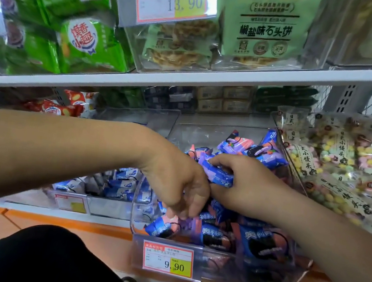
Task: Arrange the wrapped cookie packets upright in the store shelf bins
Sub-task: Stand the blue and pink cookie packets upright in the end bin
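A clear plastic bin (215,278) on the lowest shelf holds several blue, pink and purple wrapped cookie packets (259,243), some upright along the front. My right hand (242,185) grips a blue-and-pink packet (217,174) above the bin's middle. My left hand (179,184) reaches down into the bin with curled fingers; its fingertips touch packets at the front left, and whether they pinch one is blurred. More packets (249,148) lie piled at the bin's back.
A bin of blue-and-white packets (114,186) sits to the left. Bags of coloured small buns (341,164) fill the bin on the right. The white shelf edge (187,80) runs overhead with green snack bags above. A price tag (168,259) reads 9.90.
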### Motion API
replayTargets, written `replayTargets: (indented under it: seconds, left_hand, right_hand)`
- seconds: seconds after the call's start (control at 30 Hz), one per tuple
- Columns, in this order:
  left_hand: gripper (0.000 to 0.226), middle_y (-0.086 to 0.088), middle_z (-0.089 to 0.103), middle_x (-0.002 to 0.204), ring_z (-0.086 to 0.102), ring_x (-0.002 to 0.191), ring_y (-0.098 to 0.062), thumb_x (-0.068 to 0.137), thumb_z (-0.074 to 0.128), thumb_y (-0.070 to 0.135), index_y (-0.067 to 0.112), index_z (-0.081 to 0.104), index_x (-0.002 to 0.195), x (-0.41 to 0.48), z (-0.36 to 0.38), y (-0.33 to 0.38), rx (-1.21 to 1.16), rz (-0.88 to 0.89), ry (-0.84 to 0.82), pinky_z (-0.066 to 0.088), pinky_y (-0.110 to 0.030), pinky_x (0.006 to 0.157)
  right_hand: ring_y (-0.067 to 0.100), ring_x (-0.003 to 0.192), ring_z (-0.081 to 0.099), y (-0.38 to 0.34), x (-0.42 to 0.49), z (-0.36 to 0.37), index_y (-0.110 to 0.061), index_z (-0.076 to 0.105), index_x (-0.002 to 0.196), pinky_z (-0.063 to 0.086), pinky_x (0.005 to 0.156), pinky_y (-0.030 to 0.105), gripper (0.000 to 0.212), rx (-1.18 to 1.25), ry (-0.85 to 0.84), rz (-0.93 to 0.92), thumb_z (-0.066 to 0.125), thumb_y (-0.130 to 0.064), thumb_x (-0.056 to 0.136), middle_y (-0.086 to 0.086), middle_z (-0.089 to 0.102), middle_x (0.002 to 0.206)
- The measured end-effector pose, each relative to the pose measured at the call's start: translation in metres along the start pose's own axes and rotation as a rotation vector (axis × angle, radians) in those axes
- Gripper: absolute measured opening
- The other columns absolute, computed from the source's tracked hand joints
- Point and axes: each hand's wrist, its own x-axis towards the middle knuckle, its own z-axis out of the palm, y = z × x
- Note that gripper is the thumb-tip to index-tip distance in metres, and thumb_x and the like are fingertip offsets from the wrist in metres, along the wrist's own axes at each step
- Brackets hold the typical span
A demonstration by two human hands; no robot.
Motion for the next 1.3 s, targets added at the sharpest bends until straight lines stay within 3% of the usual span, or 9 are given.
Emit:
replayTargets:
  seconds: [0.13,0.2,0.3,0.4,0.67,0.83,0.97,1.07,1.3]
  left_hand:
    - [0.03,0.019,0.059,0.063,0.054,0.053,0.012,0.072,0.091,0.01,0.004,0.072,0.095,-0.021,0.004,0.005,0.055,0.214,0.242,0.046,-0.008,0.062]
    - [0.033,0.018,0.055,0.065,0.052,0.058,0.01,0.069,0.092,0.01,0.006,0.069,0.091,-0.038,0.013,0.007,0.126,0.27,0.292,0.044,-0.011,0.062]
    - [0.034,0.004,0.061,0.081,0.057,0.073,-0.008,0.066,0.089,0.036,0.023,0.06,0.078,-0.028,0.022,0.004,0.368,0.212,0.398,0.053,-0.036,0.07]
    - [0.041,0.008,0.05,0.066,0.055,0.072,-0.022,0.076,0.074,0.055,0.024,0.05,0.064,-0.037,0.02,0.001,0.616,0.101,0.433,0.053,-0.038,0.082]
    - [0.028,0.013,0.057,0.06,0.049,0.064,-0.014,0.084,0.072,0.047,0.021,0.067,0.074,-0.036,0.025,0.003,0.482,0.114,0.309,0.053,-0.035,0.08]
    - [0.024,0.021,0.064,0.073,0.06,0.078,-0.005,0.081,0.083,0.038,0.028,0.075,0.102,-0.031,0.018,-0.004,0.313,0.154,0.364,0.052,-0.027,0.075]
    - [0.03,0.019,0.059,0.07,0.056,0.075,-0.007,0.076,0.086,0.039,0.024,0.069,0.096,-0.026,0.021,-0.003,0.29,0.09,0.45,0.048,-0.028,0.07]
    - [0.019,0.018,0.062,0.073,0.054,0.067,-0.002,0.08,0.083,0.037,0.024,0.074,0.091,-0.027,0.021,-0.001,0.318,0.093,0.409,0.046,-0.025,0.066]
    - [0.009,0.015,0.072,0.08,0.058,0.062,0.009,0.089,0.078,0.023,0.023,0.081,0.097,-0.039,0.014,-0.001,0.198,0.167,0.32,0.041,-0.01,0.06]
  right_hand:
    - [0.01,0.09,0.064,0.001,0.0,0.0,-0.031,0.065,0.111,0.054,0.084,0.034,0.041,0.022,0.008,-0.009,0.068,-0.047,0.073,-0.011,0.069,0.1]
    - [0.01,0.089,0.063,0.001,-0.001,0.0,-0.03,0.065,0.114,0.052,0.082,0.031,0.04,0.027,0.014,-0.015,0.071,-0.045,0.078,-0.011,0.068,0.1]
    - [0.014,0.095,0.065,0.001,-0.005,-0.003,-0.032,0.065,0.116,0.053,0.087,0.032,0.034,0.045,0.064,-0.023,0.073,-0.038,0.084,-0.01,0.068,0.103]
    - [0.016,0.095,0.067,-0.001,-0.011,-0.008,-0.03,0.066,0.118,0.051,0.086,0.03,0.032,0.061,0.138,-0.03,0.074,-0.026,0.088,-0.006,0.071,0.105]
    - [0.013,0.107,0.063,-0.005,-0.021,-0.011,-0.03,0.059,0.136,0.05,0.096,0.029,0.049,0.018,0.066,-0.04,0.074,-0.031,0.089,-0.008,0.064,0.125]
    - [0.013,0.104,0.066,-0.004,-0.023,-0.011,-0.035,0.06,0.134,0.053,0.093,0.028,0.048,0.034,0.061,-0.04,0.075,-0.03,0.088,-0.008,0.068,0.121]
    - [0.011,0.087,0.066,-0.002,-0.023,-0.01,-0.038,0.056,0.127,0.05,0.078,0.021,0.046,0.063,0.074,-0.012,0.077,-0.033,0.086,-0.015,0.063,0.1]
    - [0.016,0.074,0.064,0.0,-0.022,-0.009,-0.035,0.055,0.109,0.051,0.071,0.029,0.035,0.098,0.123,-0.019,0.079,-0.029,0.084,-0.008,0.063,0.085]
    - [0.017,0.08,0.063,-0.006,-0.027,-0.01,-0.033,0.059,0.105,0.045,0.071,0.023,0.032,0.109,0.092,-0.024,0.081,-0.028,0.083,-0.009,0.061,0.084]
